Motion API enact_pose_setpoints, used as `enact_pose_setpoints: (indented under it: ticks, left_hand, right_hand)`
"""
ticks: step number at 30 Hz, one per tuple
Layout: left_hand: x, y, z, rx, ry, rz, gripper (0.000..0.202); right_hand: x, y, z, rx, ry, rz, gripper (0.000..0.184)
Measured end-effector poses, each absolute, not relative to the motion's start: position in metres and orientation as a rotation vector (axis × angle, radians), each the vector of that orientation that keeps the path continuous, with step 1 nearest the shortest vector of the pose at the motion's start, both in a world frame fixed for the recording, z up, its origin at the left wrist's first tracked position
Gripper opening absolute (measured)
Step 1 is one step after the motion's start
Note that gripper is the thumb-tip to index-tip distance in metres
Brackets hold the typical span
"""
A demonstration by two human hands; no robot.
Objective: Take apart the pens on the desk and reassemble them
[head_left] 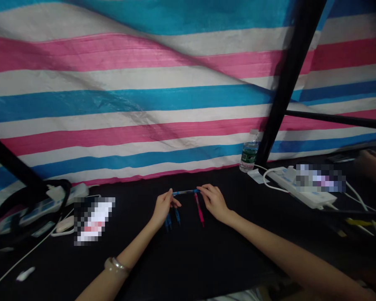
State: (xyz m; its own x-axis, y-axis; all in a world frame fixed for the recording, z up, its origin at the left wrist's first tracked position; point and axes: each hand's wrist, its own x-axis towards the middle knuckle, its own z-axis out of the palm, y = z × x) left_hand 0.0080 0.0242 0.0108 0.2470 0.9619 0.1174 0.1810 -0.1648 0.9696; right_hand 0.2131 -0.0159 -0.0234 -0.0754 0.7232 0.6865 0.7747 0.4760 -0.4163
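My left hand (163, 206) and my right hand (213, 201) each pinch one end of a blue pen (185, 192), held level just above a black table (181, 259). Both hands are closed on it. A red pen (199, 210) lies on the table under my right hand. Two blue pens (172, 219) lie beside my left hand. A pale bangle (115, 265) is on my left wrist.
A water bottle (249, 152) stands at the back by a black post (288, 79). A white power strip (303, 190) with cables lies at right, another power strip (54, 198) and black cables at left. A striped tarp (144, 96) hangs behind. Another person's hand (371, 161) shows far right.
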Motion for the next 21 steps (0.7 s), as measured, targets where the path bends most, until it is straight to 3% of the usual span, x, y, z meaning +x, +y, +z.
enact_pose_setpoints:
  ticks: [9,15,21]
  left_hand:
    - [0.007,0.023,0.01,1.548,1.085,1.003,0.05]
    - [0.008,0.025,0.011,1.56,1.076,1.022,0.049]
    - [0.008,0.029,0.006,1.585,1.056,1.037,0.048]
  right_hand:
    - [0.214,-0.018,-0.015,-1.292,-1.789,-0.045,0.022]
    - [0.212,-0.022,-0.014,-1.208,-1.911,0.146,0.035]
    - [0.209,-0.026,-0.011,-1.275,-2.007,0.069,0.025]
